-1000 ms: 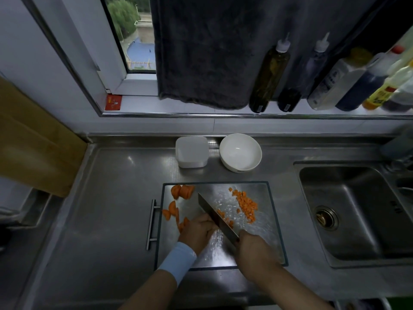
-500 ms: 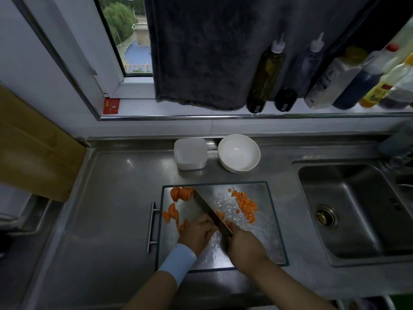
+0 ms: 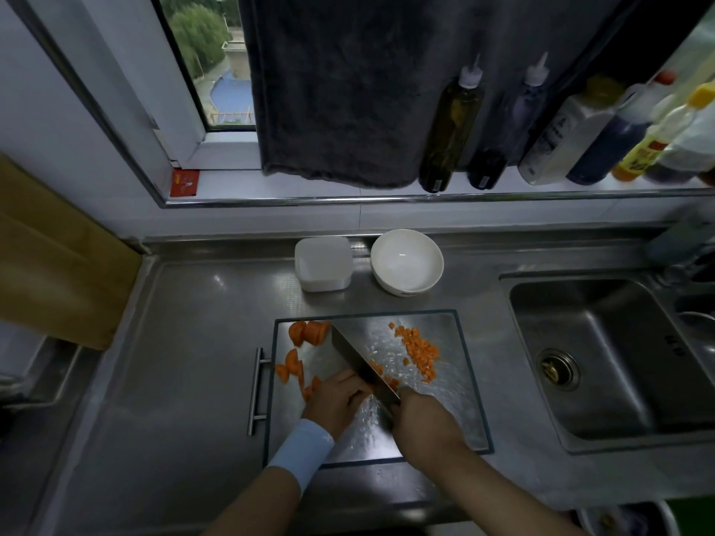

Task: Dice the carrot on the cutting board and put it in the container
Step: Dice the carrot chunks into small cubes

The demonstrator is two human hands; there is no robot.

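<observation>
A steel cutting board (image 3: pixel 456 412) lies on the counter. My right hand (image 3: pixel 421 419) grips the handle of a cleaver (image 3: pixel 356 357), its blade angled toward the far left over the board. My left hand (image 3: pixel 334 400), fingers curled, holds down carrot pieces right beside the blade. Thick carrot slices (image 3: pixel 309 332) lie at the board's far left, more chunks (image 3: pixel 292 367) sit along its left side. A heap of diced carrot (image 3: pixel 419 350) lies on the right. The white square container (image 3: pixel 323 263) stands behind the board.
A white bowl (image 3: pixel 406 261) sits right of the container. The sink (image 3: pixel 611 365) is at the right. Bottles (image 3: pixel 449 125) line the sill under a dark towel (image 3: pixel 348 87). A wooden board (image 3: pixel 50 265) leans at the left.
The cleaver has moved down and back up by my left hand, chopping. My right hand shifted slightly left. My head moved a little.
</observation>
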